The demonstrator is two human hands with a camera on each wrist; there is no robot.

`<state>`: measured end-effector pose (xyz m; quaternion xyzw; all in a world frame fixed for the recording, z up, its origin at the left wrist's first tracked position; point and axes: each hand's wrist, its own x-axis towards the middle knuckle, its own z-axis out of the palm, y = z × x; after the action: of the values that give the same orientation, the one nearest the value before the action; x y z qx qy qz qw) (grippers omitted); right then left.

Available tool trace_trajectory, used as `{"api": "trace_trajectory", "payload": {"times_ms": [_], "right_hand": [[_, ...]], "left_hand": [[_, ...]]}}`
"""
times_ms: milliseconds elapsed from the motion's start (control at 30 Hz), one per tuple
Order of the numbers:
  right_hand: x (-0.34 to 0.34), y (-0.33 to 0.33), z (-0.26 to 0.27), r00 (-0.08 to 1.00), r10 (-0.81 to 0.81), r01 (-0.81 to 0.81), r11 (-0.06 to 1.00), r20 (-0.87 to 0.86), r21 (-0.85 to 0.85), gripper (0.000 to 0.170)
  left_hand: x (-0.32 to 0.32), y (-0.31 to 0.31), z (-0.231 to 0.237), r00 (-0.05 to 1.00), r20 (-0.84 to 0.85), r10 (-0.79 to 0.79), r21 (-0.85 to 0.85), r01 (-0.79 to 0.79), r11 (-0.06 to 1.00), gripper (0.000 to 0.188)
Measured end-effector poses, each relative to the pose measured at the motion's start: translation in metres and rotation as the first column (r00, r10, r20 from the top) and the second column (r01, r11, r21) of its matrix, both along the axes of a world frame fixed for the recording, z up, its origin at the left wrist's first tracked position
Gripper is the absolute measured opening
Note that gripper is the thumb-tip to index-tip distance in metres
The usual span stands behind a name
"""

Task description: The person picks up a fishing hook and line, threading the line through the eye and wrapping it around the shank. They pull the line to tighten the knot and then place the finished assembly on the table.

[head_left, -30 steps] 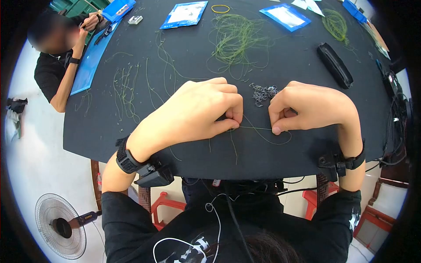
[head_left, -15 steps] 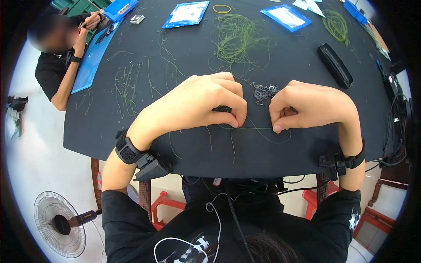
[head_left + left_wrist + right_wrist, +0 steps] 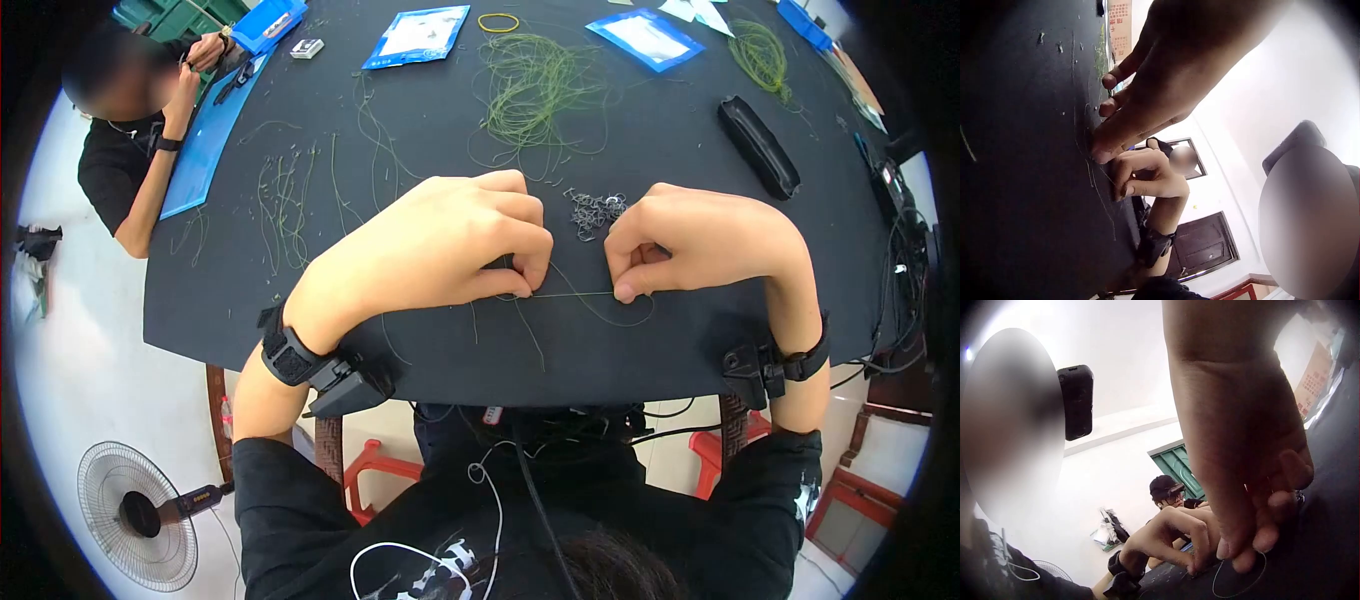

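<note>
In the head view a thin green line (image 3: 575,295) runs taut between the two hands, just above the dark table. My left hand (image 3: 440,240) pinches one end between thumb and index finger; loose strands hang below it. My right hand (image 3: 705,240) pinches the other end, its remaining fingers curled. A slack loop of line (image 3: 622,325) curves beneath the taut part, and it also shows under the fingertips in the right wrist view. Behind the gap between the hands lies a small pile of metal hooks (image 3: 597,213). Whether a hook is in the fingers cannot be told.
Tangled green line (image 3: 535,90) lies beyond the hands, with cut strands (image 3: 287,205) to the left. Blue-edged packets (image 3: 418,36), a yellow ring (image 3: 498,22) and a black case (image 3: 759,147) lie farther back. Another person (image 3: 130,150) sits at the left edge.
My left hand moved slightly right, then back left, still pinching the line. The right hand stays nearly in place with its pinch unchanged.
</note>
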<state>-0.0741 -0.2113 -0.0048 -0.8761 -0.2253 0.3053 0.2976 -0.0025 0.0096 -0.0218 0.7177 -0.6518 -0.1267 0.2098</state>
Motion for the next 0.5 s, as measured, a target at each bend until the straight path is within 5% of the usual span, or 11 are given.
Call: {"api": "trace_trajectory", "payload": {"times_ms": [500], "right_hand": [[0.0028, -0.0019, -0.0061, 0.999, 0.007, -0.008, 1.0, 0.039, 0.009, 0.01]], "left_hand": [[0.0009, 0.0043, 0.007, 1.0, 0.019, 0.015, 0.026, -0.016, 1.0, 0.013]]}}
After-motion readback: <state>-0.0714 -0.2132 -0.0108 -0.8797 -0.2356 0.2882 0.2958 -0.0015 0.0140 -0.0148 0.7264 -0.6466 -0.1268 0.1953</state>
